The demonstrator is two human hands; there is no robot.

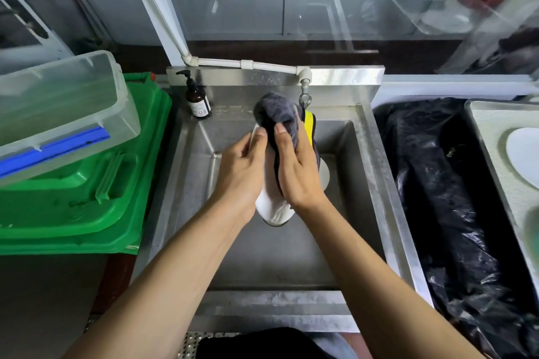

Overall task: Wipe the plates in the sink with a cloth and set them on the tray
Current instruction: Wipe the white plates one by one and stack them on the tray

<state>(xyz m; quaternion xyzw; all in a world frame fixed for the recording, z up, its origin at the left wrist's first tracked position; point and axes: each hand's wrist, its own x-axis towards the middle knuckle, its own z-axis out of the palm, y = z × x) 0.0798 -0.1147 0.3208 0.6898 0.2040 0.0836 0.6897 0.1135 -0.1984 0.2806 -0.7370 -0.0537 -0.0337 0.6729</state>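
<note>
I have the white plate [272,207] lifted over the basin of the sink [291,256], tilted on edge so both faces can be reached. My left hand [242,166] curls around its left rim, thumb on the near face, to steady it against the rubbing. My right hand [294,166] clamps the grey cloth [274,112], with its yellow edge, onto the plate, fingers folded over the fabric. A second pale plate [324,176] peeks out behind my right hand, lower in the basin. The tap [304,93] hangs just behind the cloth, so I judge an upward lift needs care there. The tray [490,154] lies to the right, already carrying a plate [523,154], with a bin lined in black plastic [437,183] between sink and tray; that route looks open. A soap bottle [198,99] stands at the back left corner, and a green bin [87,198] crowds the left edge.
</note>
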